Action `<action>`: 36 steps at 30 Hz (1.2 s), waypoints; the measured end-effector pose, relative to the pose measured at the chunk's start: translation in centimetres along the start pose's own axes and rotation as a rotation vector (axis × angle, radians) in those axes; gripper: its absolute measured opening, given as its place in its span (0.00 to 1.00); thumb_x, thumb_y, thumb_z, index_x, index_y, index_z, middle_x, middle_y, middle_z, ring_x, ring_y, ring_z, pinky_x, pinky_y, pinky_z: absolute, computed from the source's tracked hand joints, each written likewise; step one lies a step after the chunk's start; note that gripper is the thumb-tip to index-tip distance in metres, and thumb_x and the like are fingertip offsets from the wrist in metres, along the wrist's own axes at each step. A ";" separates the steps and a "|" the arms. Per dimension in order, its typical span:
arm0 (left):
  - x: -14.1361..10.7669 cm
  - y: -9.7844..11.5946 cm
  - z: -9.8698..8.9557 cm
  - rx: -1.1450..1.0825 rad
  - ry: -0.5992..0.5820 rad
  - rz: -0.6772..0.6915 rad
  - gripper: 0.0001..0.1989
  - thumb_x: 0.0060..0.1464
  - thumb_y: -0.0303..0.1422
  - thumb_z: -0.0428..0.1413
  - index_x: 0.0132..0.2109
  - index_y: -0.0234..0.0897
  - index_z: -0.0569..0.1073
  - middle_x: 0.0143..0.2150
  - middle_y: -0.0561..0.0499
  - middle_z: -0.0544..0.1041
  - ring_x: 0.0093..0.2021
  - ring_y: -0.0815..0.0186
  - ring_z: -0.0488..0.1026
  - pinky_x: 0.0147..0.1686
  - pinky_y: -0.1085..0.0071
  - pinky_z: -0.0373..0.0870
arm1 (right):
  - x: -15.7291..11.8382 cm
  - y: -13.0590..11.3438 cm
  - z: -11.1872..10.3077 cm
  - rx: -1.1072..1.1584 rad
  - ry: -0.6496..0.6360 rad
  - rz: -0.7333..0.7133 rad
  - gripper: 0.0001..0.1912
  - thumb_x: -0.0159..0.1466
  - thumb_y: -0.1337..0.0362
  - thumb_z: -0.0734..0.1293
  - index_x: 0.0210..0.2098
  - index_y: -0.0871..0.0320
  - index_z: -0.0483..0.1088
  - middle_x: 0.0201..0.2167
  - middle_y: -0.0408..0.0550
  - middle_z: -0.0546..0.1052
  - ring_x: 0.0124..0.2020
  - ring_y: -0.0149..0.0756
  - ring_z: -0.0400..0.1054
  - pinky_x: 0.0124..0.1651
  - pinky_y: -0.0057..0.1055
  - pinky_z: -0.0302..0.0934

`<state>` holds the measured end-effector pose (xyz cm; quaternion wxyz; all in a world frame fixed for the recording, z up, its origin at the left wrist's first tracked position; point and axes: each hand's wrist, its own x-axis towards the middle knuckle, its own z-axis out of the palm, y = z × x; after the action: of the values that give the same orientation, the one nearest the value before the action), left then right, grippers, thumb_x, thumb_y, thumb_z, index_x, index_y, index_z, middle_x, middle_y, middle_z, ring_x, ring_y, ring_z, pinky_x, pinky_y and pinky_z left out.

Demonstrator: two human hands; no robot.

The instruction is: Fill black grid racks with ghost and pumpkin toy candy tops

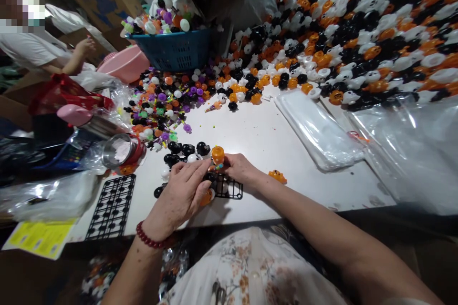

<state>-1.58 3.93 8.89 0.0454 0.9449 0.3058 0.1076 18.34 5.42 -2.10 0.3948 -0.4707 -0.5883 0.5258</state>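
On the white table, a black plastic grid [234,187] lies partly under my hands, with several glossy black figures [203,147] and a white one [193,157] over it. My right hand [239,167] is closed at the grid's right side, its fingers against an orange pumpkin-like figure [217,154]; the fingertips are partly hidden behind it. A small multicoloured piece [216,167] shows just below that figure. My left hand [186,188] lies palm down across the figures, fingers stretched out and thumb apart. Beneath its thumb sits another orange figure [206,198].
A second black grid [111,207] lies left. Small coloured stick toys [161,105] and a heap of orange, black and white figures [343,38] fill the back. Clear bags [318,128] lie right. A blue basket [171,50] stands behind; a co-worker's arm [77,57] shows far left.
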 end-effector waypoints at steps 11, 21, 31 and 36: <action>0.2 0.3 -0.9 -0.003 0.021 0.093 0.22 0.66 0.31 0.48 0.66 0.41 0.62 0.65 0.40 0.65 0.62 0.54 0.63 0.56 0.53 0.56 | 0.0 -1.1 0.0 -0.249 0.020 -0.023 0.09 0.61 0.70 0.67 0.41 0.56 0.77 0.34 0.44 0.81 0.34 0.33 0.72 0.39 0.27 0.61; 3.4 4.1 -0.7 0.232 -0.181 0.054 0.18 0.67 0.42 0.46 0.57 0.41 0.72 0.53 0.42 0.71 0.52 0.51 0.64 0.54 0.50 0.59 | 0.3 0.3 0.3 -0.235 0.027 -0.011 0.11 0.58 0.66 0.68 0.40 0.58 0.73 0.31 0.41 0.78 0.31 0.31 0.69 0.33 0.25 0.57; 4.3 3.9 -0.7 0.322 -0.176 -0.019 0.15 0.67 0.39 0.46 0.46 0.36 0.75 0.49 0.42 0.72 0.49 0.53 0.65 0.50 0.53 0.62 | 0.2 -0.9 -0.2 -0.236 0.032 0.018 0.07 0.61 0.67 0.66 0.38 0.58 0.73 0.32 0.43 0.78 0.33 0.33 0.69 0.37 0.27 0.58; 3.9 3.5 -0.6 0.345 -0.105 -0.022 0.16 0.66 0.38 0.48 0.53 0.36 0.73 0.58 0.40 0.70 0.54 0.51 0.64 0.51 0.52 0.61 | 0.3 -0.1 0.0 -0.226 0.047 -0.012 0.06 0.61 0.67 0.67 0.39 0.59 0.73 0.33 0.44 0.79 0.34 0.33 0.69 0.37 0.27 0.59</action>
<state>3.35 3.38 10.73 -0.1004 0.9397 0.3270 0.0036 18.21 5.70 -2.07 0.3560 -0.5207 -0.6373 0.4427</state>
